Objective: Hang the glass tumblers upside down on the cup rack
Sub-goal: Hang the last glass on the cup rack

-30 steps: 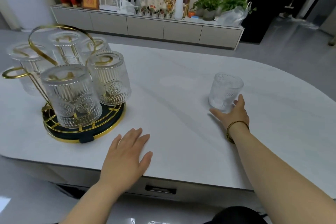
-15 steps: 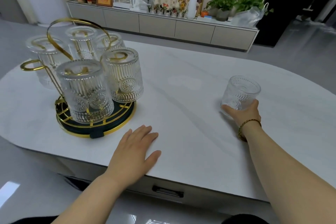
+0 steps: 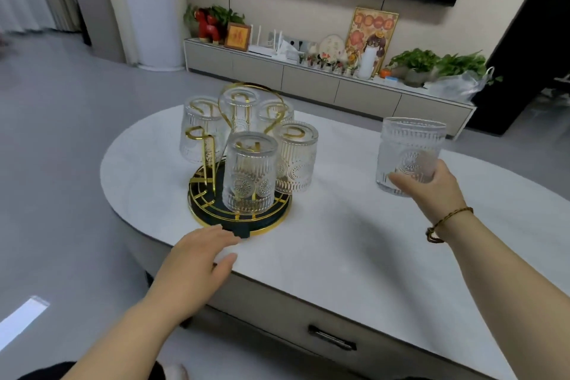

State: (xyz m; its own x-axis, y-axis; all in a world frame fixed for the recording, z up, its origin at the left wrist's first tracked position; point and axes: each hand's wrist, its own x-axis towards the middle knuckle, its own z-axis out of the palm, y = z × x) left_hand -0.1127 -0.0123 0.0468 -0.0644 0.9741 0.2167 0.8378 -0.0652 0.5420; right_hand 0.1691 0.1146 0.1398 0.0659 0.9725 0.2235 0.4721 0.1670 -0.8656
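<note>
On the desk: the white desk (image 3: 324, 244) carries the gold cup rack (image 3: 240, 219); five glass tumblers (image 3: 249, 173) already hang upside down on its pegs; one gold peg (image 3: 202, 148) on the left side has no glass on it
Right hand: the right hand (image 3: 431, 187) is wrapped around the last tumbler (image 3: 408, 154), holding it near its bottom; a moment ago this glass sat on the desk; now it is up in the air, mouth up, well apart from the rack
Left hand: the left hand (image 3: 197, 259) lies flat and spread wide, holding nothing; before it was resting nearer the desk edge; now its fingertips (image 3: 228, 236) are just beside the dark base of the rack, maybe touching it; I cannot tell
What changed: the glass got picked up, and the free hand slid over to the rack
What it means: I think this is the last glass to hang; it has to be flipped mouth down and slid over the bare peg; the left hand looks ready to keep the rack from sliding
Watch out: the hanging glasses sit close together, so a bump could knock them
</note>
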